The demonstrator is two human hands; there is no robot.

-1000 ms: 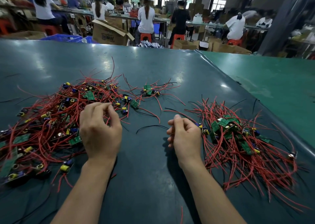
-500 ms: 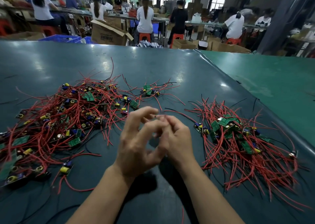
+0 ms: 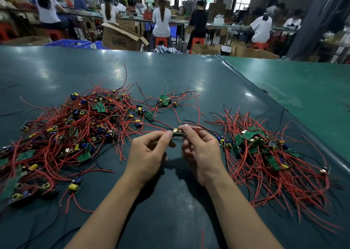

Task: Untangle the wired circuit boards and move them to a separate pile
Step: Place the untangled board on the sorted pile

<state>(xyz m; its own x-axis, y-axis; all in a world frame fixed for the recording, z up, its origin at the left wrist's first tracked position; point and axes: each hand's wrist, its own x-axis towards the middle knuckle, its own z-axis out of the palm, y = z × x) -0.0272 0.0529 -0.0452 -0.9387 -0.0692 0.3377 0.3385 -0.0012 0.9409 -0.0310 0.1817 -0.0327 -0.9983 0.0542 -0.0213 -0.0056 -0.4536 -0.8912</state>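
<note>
Fingertips of both grips pinched one circuit board [image 3: 178,132] between them, my left hand [image 3: 149,154] at its left end, my right hand [image 3: 200,150] at its right, above the counter [image 3: 170,74]. Its red wires [image 3: 151,129] trailed toward the tangled pile [image 3: 75,127] on my left. I judged the board nearly freed; next its wires needed drawing clear before it joined the sorted pile [image 3: 265,150] on my right.

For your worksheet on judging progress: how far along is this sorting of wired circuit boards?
Done: a sorted pile lies at right. In hand: left hand and right hand pinch one board. Left: the bigger tangled heap and a small cluster.
</note>
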